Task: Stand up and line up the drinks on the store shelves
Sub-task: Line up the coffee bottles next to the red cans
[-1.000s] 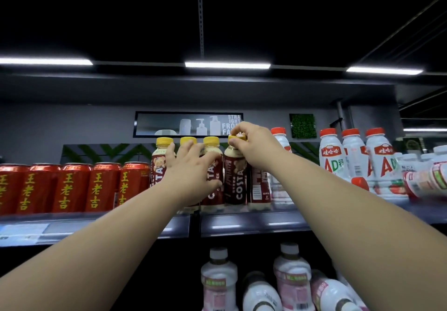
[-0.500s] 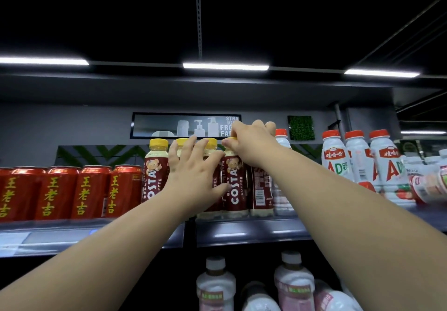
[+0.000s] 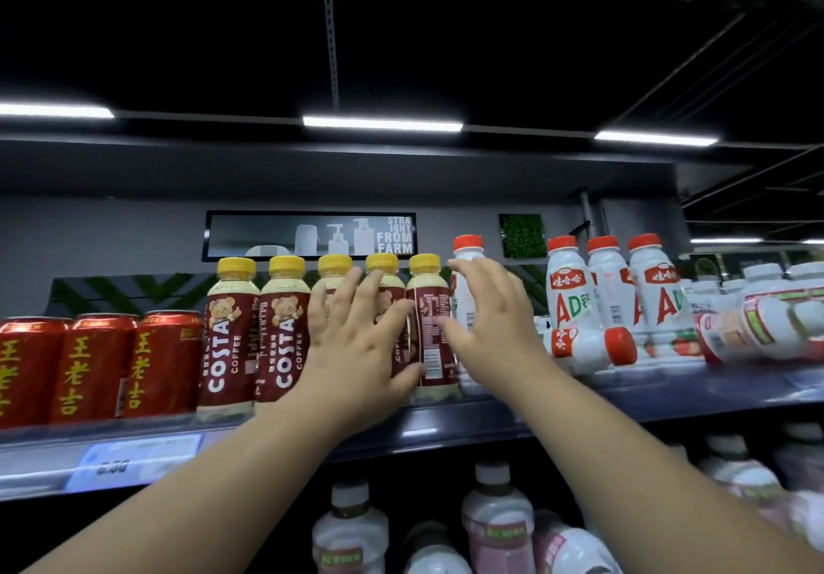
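Note:
Five Costa coffee bottles with yellow caps stand in a row on the upper shelf [image 3: 446, 426]. My left hand [image 3: 356, 346] lies with spread fingers against the third and fourth bottles, thumb beside the fifth bottle [image 3: 430, 306], whose label faces backward. My right hand [image 3: 490, 323] hovers open just right of that bottle, fingers relaxed, in front of a white red-capped bottle [image 3: 467, 250]. Further right stand three white AD bottles [image 3: 566, 301]. In front of them one AD bottle [image 3: 588, 346] lies on its side. Another bottle [image 3: 758, 323] lies tilted at the far right.
Red cans [image 3: 93, 368] stand in a row at the left of the shelf. A price tag [image 3: 138, 453] sits on the shelf's front strip. Pink-labelled white bottles [image 3: 497, 524] fill the shelf below. A poster [image 3: 312, 234] hangs on the back wall.
My right hand has let go of the Costa bottle's cap, dropped lower and opened beside the bottle. My left hand stays against the bottles. All five Costa bottles now show in a row.

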